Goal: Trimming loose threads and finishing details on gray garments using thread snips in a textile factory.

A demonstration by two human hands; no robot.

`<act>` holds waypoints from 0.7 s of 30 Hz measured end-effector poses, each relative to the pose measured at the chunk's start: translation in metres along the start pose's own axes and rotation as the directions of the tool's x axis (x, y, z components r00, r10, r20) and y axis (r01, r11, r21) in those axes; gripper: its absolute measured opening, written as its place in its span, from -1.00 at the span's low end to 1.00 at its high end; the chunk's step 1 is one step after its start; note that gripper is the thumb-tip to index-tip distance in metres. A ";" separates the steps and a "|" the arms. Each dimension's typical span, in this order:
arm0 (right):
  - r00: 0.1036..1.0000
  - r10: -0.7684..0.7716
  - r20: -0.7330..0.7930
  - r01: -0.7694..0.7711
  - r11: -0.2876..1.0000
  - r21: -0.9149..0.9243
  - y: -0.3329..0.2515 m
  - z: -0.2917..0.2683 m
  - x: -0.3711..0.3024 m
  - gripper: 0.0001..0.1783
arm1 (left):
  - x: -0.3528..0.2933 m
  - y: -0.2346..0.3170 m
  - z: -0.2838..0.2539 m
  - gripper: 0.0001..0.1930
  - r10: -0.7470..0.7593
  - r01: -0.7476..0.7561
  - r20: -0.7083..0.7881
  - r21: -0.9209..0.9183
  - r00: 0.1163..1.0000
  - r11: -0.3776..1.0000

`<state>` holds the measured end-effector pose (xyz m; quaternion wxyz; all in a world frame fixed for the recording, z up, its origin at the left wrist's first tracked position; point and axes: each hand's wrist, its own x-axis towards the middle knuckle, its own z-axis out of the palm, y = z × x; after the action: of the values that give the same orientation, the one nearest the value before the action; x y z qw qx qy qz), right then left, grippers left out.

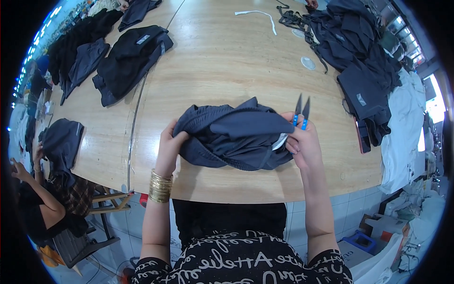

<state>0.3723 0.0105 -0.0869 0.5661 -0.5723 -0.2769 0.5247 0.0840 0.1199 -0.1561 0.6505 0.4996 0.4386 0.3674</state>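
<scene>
Two hands work at one dark blue-grey garment [236, 124], which lies bunched at the centre of the frame, near the lower edge of a pale wooden table [222, 61]. The left hand [166, 144], left of centre, is closed on the garment's left end, thumb on top and the remaining fingers mostly hidden by cloth. Several gold-coloured bangles [161, 186] circle that wrist. The right hand [305, 146], right of centre, is curled about a pair of small scissors [302, 119] with blue on them; their two dark blades point toward the top of the frame and stand apart. That hand also meets the garment's right end, beside a white patch [280, 141]; how firmly it grips the cloth cannot be told. A gathered band runs along the garment's near side.

In the upper left lie more dark garments [135, 59], and a white strip [257, 13] curves at the top. In the upper right is a heap of dark clothing [352, 40], with white cloth [404, 130] beyond it at the right. Another person [45, 203] sits at the lower left.
</scene>
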 end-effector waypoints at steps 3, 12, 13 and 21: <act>0.997 0.025 0.068 -0.059 0.827 0.560 0.003 -0.006 -0.002 -0.76 | -0.001 -0.004 -0.009 -0.71 -0.231 0.278 0.155 -0.527 0.960 0.803; 0.938 -0.057 -0.343 0.037 0.997 -0.066 0.041 -0.038 0.003 -0.96 | -0.015 -0.009 0.003 -0.62 -0.106 0.105 -0.001 -0.122 0.994 0.987; 0.940 -0.041 -0.338 -0.010 0.989 -0.148 0.039 -0.038 -0.004 -0.94 | -0.017 -0.013 -0.004 -0.56 -0.068 0.067 -0.004 -0.134 0.998 0.989; 0.883 -0.272 -0.383 -0.032 0.778 -0.627 0.063 -0.107 -0.016 -0.75 | -0.048 0.012 -0.025 -0.53 0.157 -0.113 -0.132 0.290 0.979 0.950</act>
<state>0.4478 -0.0548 -0.1622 0.4295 -0.8117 -0.3300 0.2186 0.0437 0.0872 -0.1380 0.5106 0.5858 0.4999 0.3824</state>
